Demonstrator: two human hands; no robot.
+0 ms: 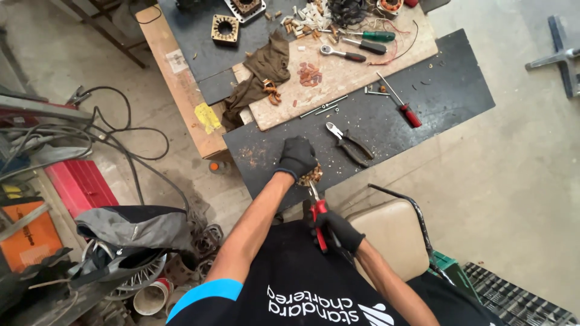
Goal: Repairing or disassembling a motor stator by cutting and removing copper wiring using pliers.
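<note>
Two gloved hands worked at the near edge of the black bench top [423,102]. The right hand [339,230], nearest the body, was clenched around the red-handled cutters [318,212], their nose pointing up into the copper bundle [310,175]. The left hand [296,156] gripped that bundle of copper winding from above, pinning it at the bench edge. Just right of it lay black pliers [349,143], unheld. Farther right lay a red-handled screwdriver [400,101]. Beyond, on the pale board [338,78], sat a ratchet [342,54], a green-handled screwdriver [373,36] and a brown rag [263,69].

Hazard, as judged: the cutter nose sat close under the left fingers, so a slip could nick the glove. The bundle overhung the edge; loose strands could drop to the floor.
</note>
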